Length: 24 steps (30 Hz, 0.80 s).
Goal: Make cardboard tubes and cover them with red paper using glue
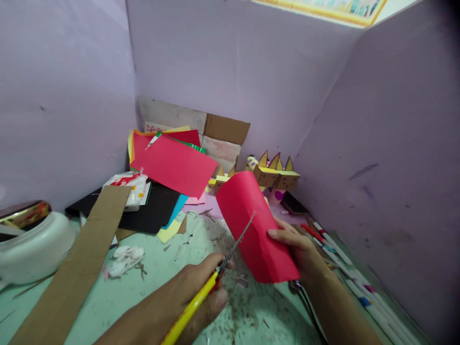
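My left hand (pixel 196 292) is closed around scissors (pixel 235 244) with a long yellow handle and a little red near the pivot. Their narrow metal blades point up and right, across the front of a red sheet of paper (pixel 251 230); whether they touch it I cannot tell. My right hand (pixel 296 244) pinches that sheet at its right edge, thumb in front and the fingers mostly hidden behind. The paper is curved and held above the table. Below the right wrist shows a small metal thing (pixel 295 286) with a dark strap or cord.
Red sheets (pixel 176 163), black sheets (pixel 147 211) and a cardboard strip (pixel 82 258) lie left. A white pot (pixel 36 247) stands at far left, near crumpled tissue (pixel 124 261). Spiked cardboard figures (pixel 276 175) stand behind; several markers (pixel 341 263) line the right wall (pixel 395 167).
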Motion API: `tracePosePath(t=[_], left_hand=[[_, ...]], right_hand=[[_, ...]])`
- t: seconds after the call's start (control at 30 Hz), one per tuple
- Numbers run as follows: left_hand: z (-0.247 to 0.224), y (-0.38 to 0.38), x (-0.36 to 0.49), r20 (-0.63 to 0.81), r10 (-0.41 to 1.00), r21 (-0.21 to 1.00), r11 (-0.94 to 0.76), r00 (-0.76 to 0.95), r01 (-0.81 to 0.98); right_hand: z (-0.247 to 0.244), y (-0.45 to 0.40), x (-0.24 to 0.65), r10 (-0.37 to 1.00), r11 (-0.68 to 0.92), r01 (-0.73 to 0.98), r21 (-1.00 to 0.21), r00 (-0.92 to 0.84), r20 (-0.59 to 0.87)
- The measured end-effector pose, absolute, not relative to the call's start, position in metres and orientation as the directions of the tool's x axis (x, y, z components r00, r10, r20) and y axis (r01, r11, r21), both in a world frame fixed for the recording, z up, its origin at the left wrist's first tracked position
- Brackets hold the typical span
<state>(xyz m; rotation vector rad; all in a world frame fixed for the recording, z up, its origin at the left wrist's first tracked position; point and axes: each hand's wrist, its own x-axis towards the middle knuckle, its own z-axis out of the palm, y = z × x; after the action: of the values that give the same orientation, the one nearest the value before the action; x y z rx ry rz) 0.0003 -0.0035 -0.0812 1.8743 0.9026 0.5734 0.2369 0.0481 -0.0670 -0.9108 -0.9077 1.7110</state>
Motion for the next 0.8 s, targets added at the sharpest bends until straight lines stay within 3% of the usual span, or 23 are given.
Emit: tracePosePath(t=[0.37,0.6,0.8], left_hand=[[-0.083,-0.002,-0.004,-0.128,0.779,0.887,-0.187,0.614,0.422],[-0.078,0.000,-0.006,-0.110,0.755,0.902,-0.198,0.647,0.384],[-0.079,0.001,-0.008,-0.053,0.758,0.884,-0.267,0.651,0.383]], right_hand=[[-0.063,0.053,0.252,0.915,-0.274,-0.264,-0.925,-0.368,-0.166],[-0.063,0.052,0.257,0.909,-0.298,-0.276,-0.914,-0.374,-0.184],[-0.066,0.056,0.267,0.882,-0.408,-0.290,-0.866,-0.369,-0.293]])
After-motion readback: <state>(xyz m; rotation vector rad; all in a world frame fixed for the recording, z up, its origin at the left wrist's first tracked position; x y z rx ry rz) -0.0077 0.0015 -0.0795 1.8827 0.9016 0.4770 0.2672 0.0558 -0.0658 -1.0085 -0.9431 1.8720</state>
